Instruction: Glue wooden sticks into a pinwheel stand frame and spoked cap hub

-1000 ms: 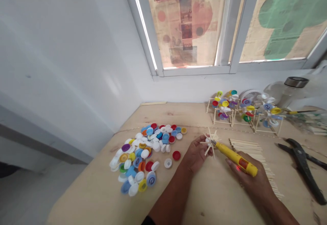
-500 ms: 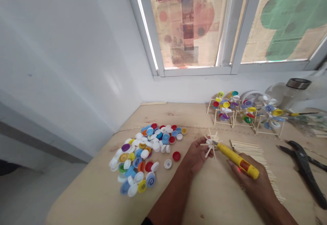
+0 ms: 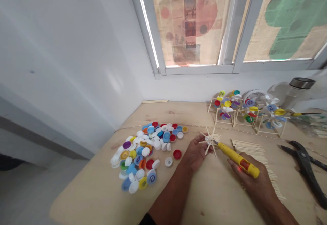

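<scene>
My left hand pinches a small wheel of wooden sticks, whose spokes spread like a star from a white hub. In my right hand is a yellow, pen-shaped hot glue gun with a red light glowing near the fingers. Its nozzle tip meets the wheel close to the hub; whether glue is coming out is too small to tell. Left of my hands lies a heap of coloured bottle caps. A row of cut wooden sticks runs beside and partly behind my right hand.
Several finished-looking stick frames with bottle-cap wheels stand at the back right. Behind them are a small white fan and a bottle with a metal lid. Black-handled cutters lie at right. A wall and window border the table.
The stick wheel has turned a little in my left hand, so its spokes face the camera more. The glue gun's tip stays at the wheel. The view has shifted slightly.
</scene>
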The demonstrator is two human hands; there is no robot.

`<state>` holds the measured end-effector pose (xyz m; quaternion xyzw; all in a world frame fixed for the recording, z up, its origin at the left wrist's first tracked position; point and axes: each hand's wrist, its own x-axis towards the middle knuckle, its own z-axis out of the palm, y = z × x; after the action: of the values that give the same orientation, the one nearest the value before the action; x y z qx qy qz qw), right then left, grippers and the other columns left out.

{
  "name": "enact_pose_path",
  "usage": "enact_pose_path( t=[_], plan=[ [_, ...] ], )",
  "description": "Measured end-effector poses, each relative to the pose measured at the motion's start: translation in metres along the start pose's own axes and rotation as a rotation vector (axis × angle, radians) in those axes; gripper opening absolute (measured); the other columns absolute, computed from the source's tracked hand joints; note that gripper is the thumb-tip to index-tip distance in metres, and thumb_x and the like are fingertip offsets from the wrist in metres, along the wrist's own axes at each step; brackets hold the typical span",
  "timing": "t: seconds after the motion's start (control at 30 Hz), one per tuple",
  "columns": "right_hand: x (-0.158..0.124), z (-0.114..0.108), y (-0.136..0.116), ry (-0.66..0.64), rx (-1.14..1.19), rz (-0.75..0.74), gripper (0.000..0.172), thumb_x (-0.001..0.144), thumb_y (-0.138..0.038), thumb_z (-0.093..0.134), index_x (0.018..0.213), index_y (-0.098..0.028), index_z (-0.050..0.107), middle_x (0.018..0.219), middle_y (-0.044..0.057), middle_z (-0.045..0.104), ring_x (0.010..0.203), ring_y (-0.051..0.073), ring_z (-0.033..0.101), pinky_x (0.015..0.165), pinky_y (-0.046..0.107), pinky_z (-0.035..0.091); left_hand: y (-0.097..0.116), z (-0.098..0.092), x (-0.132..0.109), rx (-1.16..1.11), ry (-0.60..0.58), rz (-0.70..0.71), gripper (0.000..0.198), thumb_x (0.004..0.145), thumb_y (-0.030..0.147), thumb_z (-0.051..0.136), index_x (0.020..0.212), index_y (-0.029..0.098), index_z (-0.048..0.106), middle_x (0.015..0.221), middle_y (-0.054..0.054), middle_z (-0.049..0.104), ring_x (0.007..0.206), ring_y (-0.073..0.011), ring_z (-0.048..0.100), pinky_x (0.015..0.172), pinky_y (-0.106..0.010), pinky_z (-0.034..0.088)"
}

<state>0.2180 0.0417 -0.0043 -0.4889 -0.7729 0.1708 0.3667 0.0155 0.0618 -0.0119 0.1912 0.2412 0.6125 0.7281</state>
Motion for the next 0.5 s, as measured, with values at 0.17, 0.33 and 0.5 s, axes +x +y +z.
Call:
enact_pose_path(
  t=[0.17,0.33,0.5],
  plan=[
    [0.0009,-0.0011,-0.0036,-0.003,0.007,0.005,0.030,0.079,-0.050,0.057,0.071,-0.021,0.058,0.065,0.002,0.061,0.061,0.016,0.056,0.057,0.024,0.045,0.0005,-0.0015,0.0005,0.000,-0.022,0.004,0.038,0.061,0.012,0.075,0.097,0.013,0.063,0.081,-0.005,0.066,0.060,-0.0109,0.059,0.063,-0.025,0.045],
    [0.0027,-0.0032,-0.0082,-0.012,-0.006,-0.001,0.032,0.078,-0.053,0.056,0.068,-0.022,0.057,0.063,0.002,0.061,0.058,0.015,0.056,0.054,0.023,0.045,0.0004,-0.0022,0.0005,0.004,-0.016,0.005,0.036,0.062,0.013,0.075,0.096,0.013,0.063,0.082,-0.005,0.066,0.061,-0.0102,0.058,0.064,-0.024,0.045],
    [0.0025,-0.0026,-0.0081,-0.008,-0.007,-0.031,0.031,0.079,-0.051,0.056,0.071,-0.022,0.058,0.066,0.003,0.063,0.060,0.016,0.057,0.057,0.025,0.046,0.0001,-0.0018,0.0006,-0.023,-0.015,0.009,0.035,0.062,0.013,0.075,0.095,0.014,0.063,0.084,-0.006,0.065,0.063,-0.0106,0.058,0.065,-0.025,0.045]
  ],
)
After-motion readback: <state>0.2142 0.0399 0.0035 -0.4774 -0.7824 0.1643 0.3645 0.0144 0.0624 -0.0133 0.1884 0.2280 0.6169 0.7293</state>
